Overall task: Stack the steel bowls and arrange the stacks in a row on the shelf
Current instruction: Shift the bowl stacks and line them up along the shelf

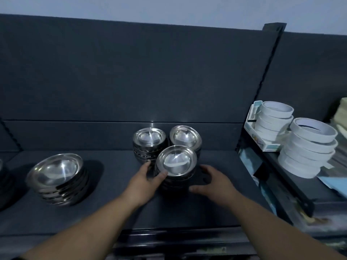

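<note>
Both hands are in on the front stack [176, 162] of steel bowls, which stands near the middle of the dark shelf [216, 212]. The left hand [148, 178] has its thumb hooked on the near rim and its fingers wrapped round the left side of that stack, so it is grasping it. The right hand [212, 182] is spread loose, just right of the front stack; whether it touches I cannot tell.

Behind the front stack, 2 more stacks sit side by side, the back-left stack [149, 139] and the back-right stack [185, 136], close against it. Far left of the front stack, a wider stack [58, 175] stands alone.

This looks like the arranging step: 3 stacks bunched in a triangle, not a row. Next, likely, the right hand closes in and the front stack slides sideways into line, kept upright so nothing topples.
</note>
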Demonstrator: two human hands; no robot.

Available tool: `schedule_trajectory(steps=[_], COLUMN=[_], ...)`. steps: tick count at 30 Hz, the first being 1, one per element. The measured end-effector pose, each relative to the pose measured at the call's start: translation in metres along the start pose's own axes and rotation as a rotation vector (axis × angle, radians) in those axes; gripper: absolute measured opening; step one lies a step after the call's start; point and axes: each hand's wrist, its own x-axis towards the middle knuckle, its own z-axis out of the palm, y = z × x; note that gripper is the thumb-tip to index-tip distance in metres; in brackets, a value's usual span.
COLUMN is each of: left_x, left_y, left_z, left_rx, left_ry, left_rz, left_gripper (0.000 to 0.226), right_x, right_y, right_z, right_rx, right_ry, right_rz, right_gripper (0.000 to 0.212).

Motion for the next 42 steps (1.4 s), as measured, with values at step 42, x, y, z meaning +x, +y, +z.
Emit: schedule_trajectory(steps=[42], left_x=[-0.022], left_y=[-0.067], left_z=[-0.071], left_rx=[0.004], left_ry=[0.064], left_rz=[0.098], left_gripper=[0.094], right_x=[0.005], right_y=[-0.049], right_z=[0.108], right_rx=[0.108], right_ry=[-0.007], right_rz=[-0.196], right_gripper=[0.108])
